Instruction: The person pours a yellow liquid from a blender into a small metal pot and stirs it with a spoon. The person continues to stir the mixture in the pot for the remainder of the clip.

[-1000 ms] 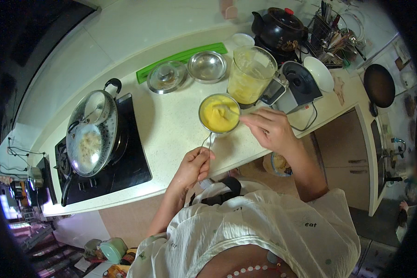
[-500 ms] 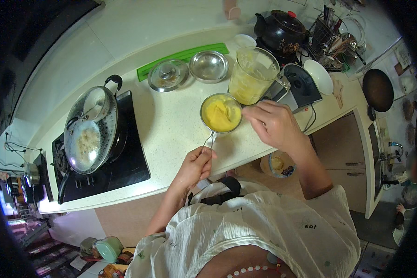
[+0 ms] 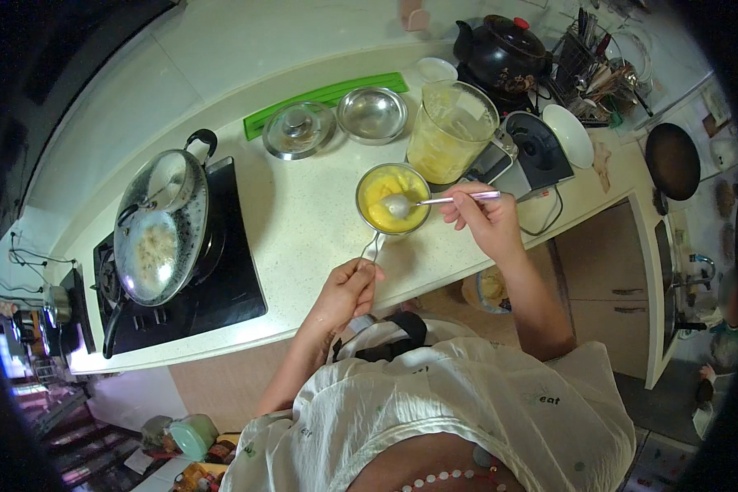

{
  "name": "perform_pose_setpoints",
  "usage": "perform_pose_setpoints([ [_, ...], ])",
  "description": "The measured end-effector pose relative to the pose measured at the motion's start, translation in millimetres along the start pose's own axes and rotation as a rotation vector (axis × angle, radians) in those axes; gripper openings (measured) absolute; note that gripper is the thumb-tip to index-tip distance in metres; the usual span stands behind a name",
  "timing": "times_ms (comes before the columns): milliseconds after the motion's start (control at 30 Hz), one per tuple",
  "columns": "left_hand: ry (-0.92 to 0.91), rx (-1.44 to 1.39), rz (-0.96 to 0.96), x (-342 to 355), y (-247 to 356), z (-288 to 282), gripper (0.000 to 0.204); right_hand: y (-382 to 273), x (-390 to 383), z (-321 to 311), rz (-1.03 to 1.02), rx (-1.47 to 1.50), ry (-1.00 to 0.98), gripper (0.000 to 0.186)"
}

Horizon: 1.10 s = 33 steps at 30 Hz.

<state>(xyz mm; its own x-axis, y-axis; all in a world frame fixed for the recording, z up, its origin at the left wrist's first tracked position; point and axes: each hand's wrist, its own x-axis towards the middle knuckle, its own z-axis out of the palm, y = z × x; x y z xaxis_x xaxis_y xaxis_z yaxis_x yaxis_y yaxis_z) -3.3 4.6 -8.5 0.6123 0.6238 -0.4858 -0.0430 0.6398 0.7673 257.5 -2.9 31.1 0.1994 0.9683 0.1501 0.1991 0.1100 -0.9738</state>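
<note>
My left hand [image 3: 348, 293] is closed round the wire handle of a small round strainer [image 3: 372, 233]. Inside it lies a thick, smooth yellow puree [image 3: 380, 187]. My right hand [image 3: 485, 220] pinches the handle of a metal spoon [image 3: 465, 198], whose bowl rests in the puree. Whatever is beneath the strainer is hidden. Just beyond my right hand stands a clear blender jug [image 3: 447, 135] with yellow residue on its walls. A steel bowl [image 3: 372, 115] and a glass lid [image 3: 298, 131] sit farther back on the counter.
At the left, a lidded wok [image 3: 162, 228] stands on a black gas hob [image 3: 236, 279]. A dark teapot [image 3: 502, 56], a blender base [image 3: 541, 148] and a white bowl [image 3: 567, 135] occupy the right. A green strip [image 3: 262, 123] runs along the back.
My right hand has turned and shifted slightly right and down. The spoon now shows clearly, its bowl in the puree. My left hand keeps its hold on the strainer handle.
</note>
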Motion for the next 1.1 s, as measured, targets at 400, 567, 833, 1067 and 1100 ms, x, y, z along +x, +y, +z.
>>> perform_pose_setpoints([
  [400,-0.002,-0.001,-0.009,0.1,1.3,-1.7,0.025,26.1,17.9,3.9,0.051,0.128,0.122,0.019],
  [567,0.022,0.006,-0.018,-2.5,2.8,2.0,0.025,17.5,18.6,-23.9,0.114,-0.007,0.015,0.019],
  [833,0.023,0.025,-0.027,-3.5,4.3,2.9,0.025,17.3,26.1,-33.3,0.107,-0.002,0.026,0.018],
  [1067,0.013,0.023,-0.031,-4.5,8.2,3.6,0.024,27.5,34.0,-25.7,0.099,0.045,0.054,0.019],
  [1100,0.020,0.037,-0.035,-5.3,9.6,5.0,0.024,25.1,32.2,-28.1,0.113,0.050,0.003,0.019],
])
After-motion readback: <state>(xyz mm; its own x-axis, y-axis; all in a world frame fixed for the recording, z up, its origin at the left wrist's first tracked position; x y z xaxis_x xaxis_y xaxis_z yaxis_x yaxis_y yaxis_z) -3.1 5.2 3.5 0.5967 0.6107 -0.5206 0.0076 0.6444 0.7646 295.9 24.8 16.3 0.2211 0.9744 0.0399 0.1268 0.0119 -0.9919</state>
